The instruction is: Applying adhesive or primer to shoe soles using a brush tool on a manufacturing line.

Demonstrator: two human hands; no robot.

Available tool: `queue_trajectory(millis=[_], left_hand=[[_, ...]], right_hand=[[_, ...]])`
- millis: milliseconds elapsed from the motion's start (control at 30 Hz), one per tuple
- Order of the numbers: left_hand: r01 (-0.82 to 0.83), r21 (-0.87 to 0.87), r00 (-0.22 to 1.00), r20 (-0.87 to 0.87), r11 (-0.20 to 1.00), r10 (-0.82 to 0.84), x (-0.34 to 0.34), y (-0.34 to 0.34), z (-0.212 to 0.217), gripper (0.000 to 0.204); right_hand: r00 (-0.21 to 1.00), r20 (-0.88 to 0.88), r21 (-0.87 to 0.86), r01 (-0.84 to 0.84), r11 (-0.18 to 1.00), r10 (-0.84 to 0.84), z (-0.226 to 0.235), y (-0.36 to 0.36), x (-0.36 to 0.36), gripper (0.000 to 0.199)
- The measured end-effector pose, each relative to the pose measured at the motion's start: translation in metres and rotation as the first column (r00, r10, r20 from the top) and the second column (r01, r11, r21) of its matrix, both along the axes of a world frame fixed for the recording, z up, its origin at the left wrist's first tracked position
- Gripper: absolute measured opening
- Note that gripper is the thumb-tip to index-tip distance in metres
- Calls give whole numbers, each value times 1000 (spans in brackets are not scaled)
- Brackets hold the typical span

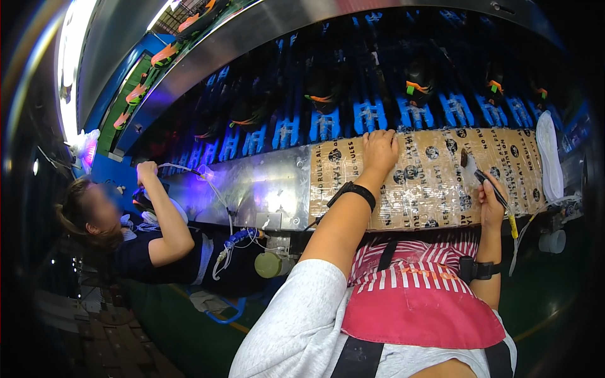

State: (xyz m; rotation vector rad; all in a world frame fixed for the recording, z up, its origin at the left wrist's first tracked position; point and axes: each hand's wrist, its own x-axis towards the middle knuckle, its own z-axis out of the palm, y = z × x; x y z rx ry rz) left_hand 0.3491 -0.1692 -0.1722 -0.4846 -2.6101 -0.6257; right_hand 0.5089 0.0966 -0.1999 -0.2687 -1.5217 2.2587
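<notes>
**Two hands at a taped cardboard work surface beside a shoe conveyor**

At right of centre we see the right hand (491,203) closed around a slim dark brush-like tool (495,189) with a yellow handle, its tip pointing up and left over the cardboard-covered bench (428,189). Just above the tool's tip, a small dark object (464,157) lies on the cardboard; we cannot tell what it is. The left hand (380,150), in the upper centre, rests palm down with fingers loosely spread on the far edge of the cardboard, holding nothing. Both wrists carry black bands. At the right end of the bench we note a white insole (549,157) lying lengthwise. Beyond the bench, dark shoes (419,82) with orange accents sit on blue holders (370,116) across the upper frame. At left, a second person (154,242) leans over a lit metal section (252,189).
</notes>
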Motion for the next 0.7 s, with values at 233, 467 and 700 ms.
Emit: queue_trajectory(millis=[233,467,700], left_hand=[[3,12,1000,-8,1000,-3,1,1,0,24],[2,19,1000,1,1000,-2,-1,2,1,24],[-5,1,1000,0,1000,5,-3,1,0,25]], right_hand=[[1000,12,17,0,1000,-1,0,1,0,32],[1000,21,11,2,1000,-2,2,-1,0,33],[999,32,27,5,1000,-6,2,-1,0,30]])
